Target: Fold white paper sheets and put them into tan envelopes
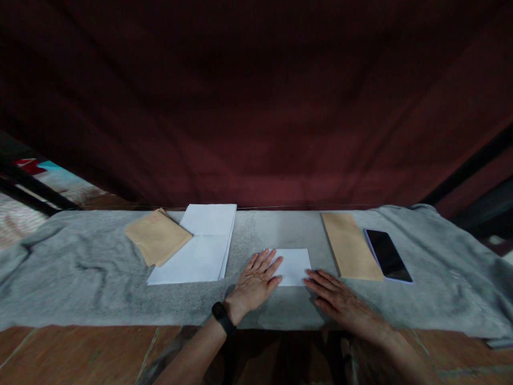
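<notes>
A small white rectangle of folded paper [294,266] lies flat on the grey cloth in front of me. My left hand [258,278] rests on its left end, fingers spread, with a dark band on the wrist. At its right edge, my right hand [334,297] lies flat with the fingertips touching the paper and the fingers stretched out. Left of my hands is a stack of white sheets [204,248] with a crease across it. Brown envelopes [158,237] partly overlap that stack. On the right lies another brown envelope or stack of them [352,246].
A phone [388,255] with a dark screen and purple edge lies against the right brown envelope. Grey cloth [96,267] covers the narrow surface, wrinkled at both ends. A dark red curtain [256,133] hangs behind. Brown tiled floor [88,353] shows below the front edge.
</notes>
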A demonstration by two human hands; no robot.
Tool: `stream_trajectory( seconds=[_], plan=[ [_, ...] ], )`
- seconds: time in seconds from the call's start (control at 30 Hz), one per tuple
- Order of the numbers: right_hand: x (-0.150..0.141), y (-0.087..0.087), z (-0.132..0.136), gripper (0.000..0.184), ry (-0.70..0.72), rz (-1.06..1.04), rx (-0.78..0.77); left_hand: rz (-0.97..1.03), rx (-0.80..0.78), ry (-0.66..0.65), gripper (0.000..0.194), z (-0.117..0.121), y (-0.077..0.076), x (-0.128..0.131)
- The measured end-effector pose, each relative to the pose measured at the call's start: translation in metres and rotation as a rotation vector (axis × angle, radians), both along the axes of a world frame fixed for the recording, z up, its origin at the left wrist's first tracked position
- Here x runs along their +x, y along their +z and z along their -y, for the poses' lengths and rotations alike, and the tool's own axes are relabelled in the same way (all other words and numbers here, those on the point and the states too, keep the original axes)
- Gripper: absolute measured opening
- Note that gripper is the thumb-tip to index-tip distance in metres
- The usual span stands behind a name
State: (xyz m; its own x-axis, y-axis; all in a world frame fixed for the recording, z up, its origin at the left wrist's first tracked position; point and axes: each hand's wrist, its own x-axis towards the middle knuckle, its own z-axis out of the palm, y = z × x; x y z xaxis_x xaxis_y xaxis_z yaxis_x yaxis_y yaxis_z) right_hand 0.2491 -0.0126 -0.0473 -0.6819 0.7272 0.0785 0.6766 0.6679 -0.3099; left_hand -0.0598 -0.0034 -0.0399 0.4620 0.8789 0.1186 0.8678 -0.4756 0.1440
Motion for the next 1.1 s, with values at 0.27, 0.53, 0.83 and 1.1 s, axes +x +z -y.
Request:
stream_trajectory(
  seconds=[0.27,0.53,0.83,1.1],
  plan=[
    [-0.009,0.004,-0.007,0.046,-0.072,-0.068,0.124,0.02,-0.023,-0.13,0.048,-0.002,0.021,-0.006],
    [-0.054,0.005,-0.002,0.046,-0.089,-0.073,0.272,-0.063,-0.003,-0.194,0.031,0.014,0.039,0.011],
    [-0.074,0.028,-0.011,0.041,-0.262,-0.278,0.069,0.213,0.233,-0.189,0.042,0.005,0.058,0.01],
    [-0.088,0.043,-0.024,0.035,-0.65,-1.462,-0.81,1.565,-0.512,0.524,0.079,-0.011,0.045,0.023]
  ],
)
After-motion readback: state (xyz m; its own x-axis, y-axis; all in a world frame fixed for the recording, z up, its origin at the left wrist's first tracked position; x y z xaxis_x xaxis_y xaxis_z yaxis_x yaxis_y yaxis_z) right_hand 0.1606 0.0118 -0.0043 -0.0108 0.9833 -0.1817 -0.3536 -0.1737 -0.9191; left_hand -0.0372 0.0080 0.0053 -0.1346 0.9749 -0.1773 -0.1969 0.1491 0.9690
